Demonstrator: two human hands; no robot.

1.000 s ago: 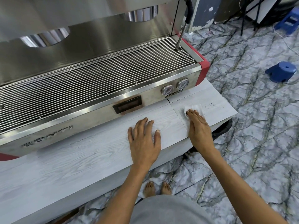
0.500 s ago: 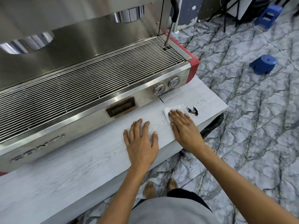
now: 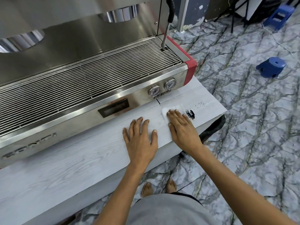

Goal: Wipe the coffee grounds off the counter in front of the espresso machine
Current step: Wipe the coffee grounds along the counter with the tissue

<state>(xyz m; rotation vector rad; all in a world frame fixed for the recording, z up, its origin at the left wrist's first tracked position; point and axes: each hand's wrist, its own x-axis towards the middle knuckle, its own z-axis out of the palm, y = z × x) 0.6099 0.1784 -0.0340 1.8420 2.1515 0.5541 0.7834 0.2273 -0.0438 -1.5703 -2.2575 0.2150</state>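
A dark pile of coffee grounds [image 3: 190, 113] lies on the pale wood-grain counter [image 3: 81, 159] near its right end, with scattered specks [image 3: 200, 103] further right. My right hand [image 3: 182, 127] presses flat on a white wipe [image 3: 172, 109], just left of the pile. My left hand [image 3: 140, 137] rests flat on the counter with fingers spread, holding nothing. The steel espresso machine [image 3: 90, 75] stands right behind both hands.
The counter's right end [image 3: 224, 111] drops to a marbled floor. A steam wand [image 3: 167, 28] hangs over the drip grate. A blue stool [image 3: 271, 67] sits on the floor at right, another [image 3: 279, 16] further back. My bare feet [image 3: 159, 188] are below the counter edge.
My right hand slid the wipe leftward along the counter, uncovering a gathered dark pile of grounds to its right. The left hand has stayed flat in place.
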